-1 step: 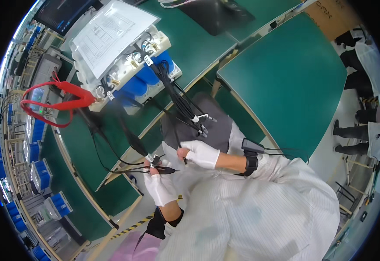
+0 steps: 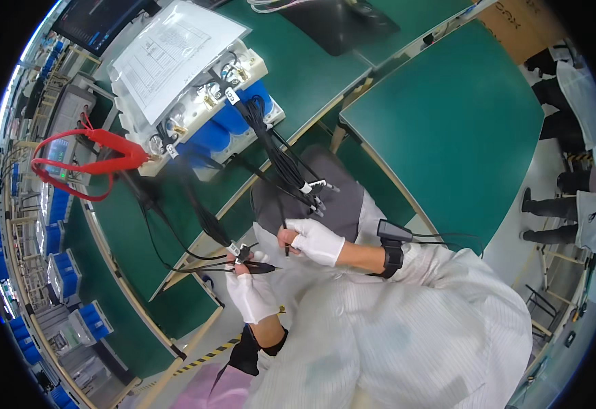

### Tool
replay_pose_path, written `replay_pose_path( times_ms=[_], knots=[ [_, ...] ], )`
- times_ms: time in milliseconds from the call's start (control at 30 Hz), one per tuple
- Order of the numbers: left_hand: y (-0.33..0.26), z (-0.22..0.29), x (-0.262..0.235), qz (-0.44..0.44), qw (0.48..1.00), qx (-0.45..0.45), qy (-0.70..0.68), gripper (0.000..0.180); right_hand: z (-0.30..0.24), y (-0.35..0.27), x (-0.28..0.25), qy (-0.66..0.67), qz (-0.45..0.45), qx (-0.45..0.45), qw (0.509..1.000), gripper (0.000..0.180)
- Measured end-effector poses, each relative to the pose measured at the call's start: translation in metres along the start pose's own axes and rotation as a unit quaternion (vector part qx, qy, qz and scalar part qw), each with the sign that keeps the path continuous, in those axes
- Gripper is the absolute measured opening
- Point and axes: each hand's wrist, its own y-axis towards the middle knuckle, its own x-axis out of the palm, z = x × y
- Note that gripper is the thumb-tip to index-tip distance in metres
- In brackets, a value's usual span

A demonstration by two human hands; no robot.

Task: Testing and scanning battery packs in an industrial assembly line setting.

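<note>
My left hand (image 2: 249, 290), in a white glove with bare fingertips, is closed on the end of a black cable bundle (image 2: 209, 221) with a white label. A black pointed probe (image 2: 260, 268) on a thin lead also lies in its fingers. My right hand (image 2: 315, 242), gloved alike, is closed round a slim black cable-like piece (image 2: 286, 250), whose kind I cannot make out. Both bundles run from a white-framed module with blue cylinders (image 2: 213, 135). The second black bundle (image 2: 277, 157) hangs over a grey seat (image 2: 325, 170), with its labelled ends above my right hand.
A large red clip (image 2: 117, 151) with a red lead sits at the module's left corner. A sheet in a clear sleeve (image 2: 179, 58) covers the module's top. Green tables (image 2: 448, 129) stand around, a monitor (image 2: 100, 24) at the far left. Other people (image 2: 571, 204) stand at the right.
The slim black piece in my right hand is slightly more upright, and its fingers have shifted a little. My left hand looks the same.
</note>
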Motion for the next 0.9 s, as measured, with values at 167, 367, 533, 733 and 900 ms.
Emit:
replay_pose_path(
  times_ms=[167,367,533,733,900],
  knots=[
    [0.002,-0.001,0.006,0.007,0.999,0.028,0.018,0.026,-0.027,0.000,0.004,0.237,0.031,0.129,0.962,0.022],
    [0.003,0.002,0.015,0.043,0.998,0.039,-0.019,0.027,-0.027,0.001,0.004,0.219,0.011,0.129,0.967,0.021],
    [0.004,0.001,0.017,0.042,0.998,0.040,-0.010,0.034,-0.021,0.000,0.008,0.253,0.011,0.128,0.959,0.019],
    [0.009,-0.013,-0.017,0.012,0.999,0.014,0.037,0.034,-0.019,0.000,-0.004,0.137,0.007,0.080,0.987,0.019],
    [0.018,-0.013,-0.016,0.038,0.999,-0.007,-0.026,0.036,-0.041,0.007,-0.070,0.012,0.276,0.000,0.961,0.011]
  ],
)
